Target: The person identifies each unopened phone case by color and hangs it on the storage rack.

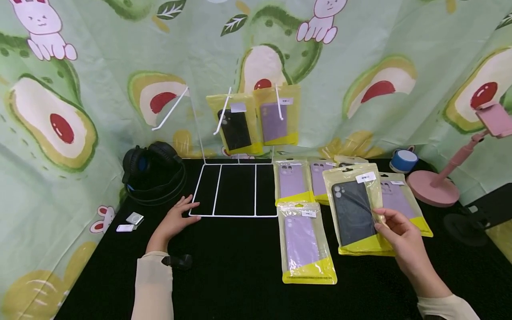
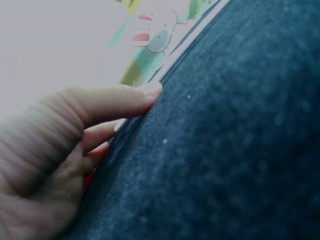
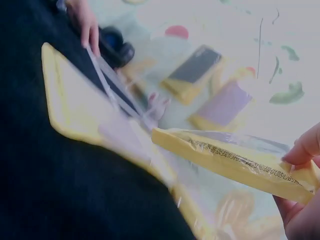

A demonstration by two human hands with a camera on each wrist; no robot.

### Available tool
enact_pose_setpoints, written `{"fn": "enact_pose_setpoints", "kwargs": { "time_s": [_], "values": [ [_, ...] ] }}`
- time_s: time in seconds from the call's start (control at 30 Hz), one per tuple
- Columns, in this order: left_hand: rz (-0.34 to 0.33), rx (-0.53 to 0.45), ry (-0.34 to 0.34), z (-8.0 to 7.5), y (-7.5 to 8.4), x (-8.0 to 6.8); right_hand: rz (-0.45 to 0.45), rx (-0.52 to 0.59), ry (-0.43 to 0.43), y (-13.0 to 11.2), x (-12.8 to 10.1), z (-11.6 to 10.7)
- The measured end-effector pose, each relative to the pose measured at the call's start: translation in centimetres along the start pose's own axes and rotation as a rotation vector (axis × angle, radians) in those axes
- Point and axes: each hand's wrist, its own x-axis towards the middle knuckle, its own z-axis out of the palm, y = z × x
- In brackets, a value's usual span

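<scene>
My right hand [image 1: 394,229] pinches a yellow packet with a black phone case [image 1: 354,209] by its lower right edge and holds it tilted above the table; the right wrist view shows the packet [image 3: 235,160] edge-on. My left hand [image 1: 176,220] lies flat with straight fingers on the black tablecloth [image 2: 225,150], fingertips [image 1: 194,205] touching the front left corner of the white wire rack base [image 1: 236,191]. Two packets, one with a black case [image 1: 236,126] and one with a purple case [image 1: 276,120], hang on the rack's hooks.
Several purple-case packets [image 1: 306,242] lie on the table right of the rack. Black headphones [image 1: 154,173] sit at back left, two small white items [image 1: 130,222] near the left edge. A pink phone stand [image 1: 436,186] and a blue round object [image 1: 403,161] stand at right.
</scene>
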Motion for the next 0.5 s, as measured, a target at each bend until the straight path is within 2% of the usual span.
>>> {"fn": "enact_pose_setpoints", "kwargs": {
  "time_s": [0.17,0.33,0.5],
  "values": [
    [0.013,0.012,0.004,-0.1,-0.1,0.0,-0.143,0.144,-0.110,-2.2,0.8,2.5],
    [0.019,0.009,0.009,-0.1,0.0,-0.1,-0.198,0.183,-0.243,-4.4,1.7,6.1],
    [0.021,0.005,0.006,0.1,0.1,0.0,-0.305,0.294,-0.370,-6.0,2.4,10.2]
  ]
}}
